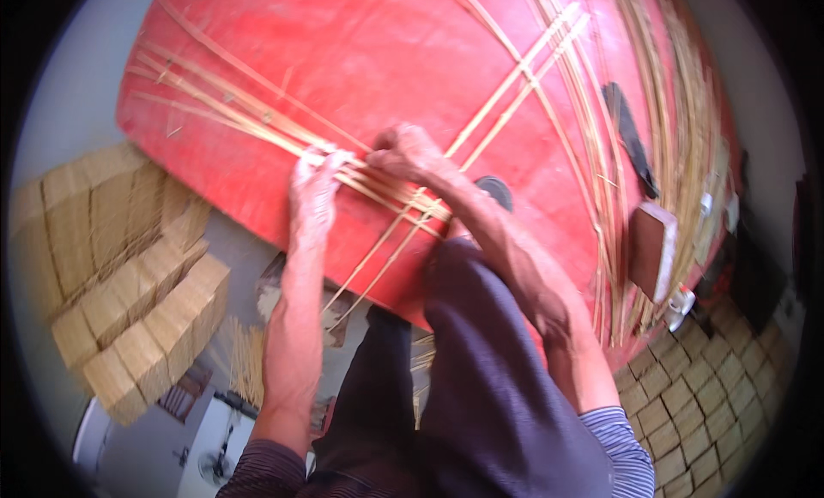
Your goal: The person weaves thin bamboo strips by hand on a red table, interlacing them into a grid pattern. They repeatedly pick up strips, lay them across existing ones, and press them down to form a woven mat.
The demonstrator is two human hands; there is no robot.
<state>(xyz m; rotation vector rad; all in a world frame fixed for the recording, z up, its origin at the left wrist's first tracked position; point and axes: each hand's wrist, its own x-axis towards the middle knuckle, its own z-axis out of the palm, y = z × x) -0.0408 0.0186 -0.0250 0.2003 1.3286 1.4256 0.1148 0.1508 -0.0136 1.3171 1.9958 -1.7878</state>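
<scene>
A bundle of thin pale bamboo strips (225, 102) lies across a big red board (386, 52). My left hand (313, 185) presses down on the strips near the board's front edge, fingers closed over them. Right beside it, my right hand (410, 152) pinches the same strips where other strips (506, 95) cross them diagonally. Both forearms reach in from below, over my knees in dark trousers (481, 378).
Stacks of cut tan bundles (129, 266) stand left of the board, and more are packed at the lower right (704, 395). A curved sheaf of long strips (687, 155), a dark blade (629, 138) and a wooden block (652, 249) lie on the board's right side.
</scene>
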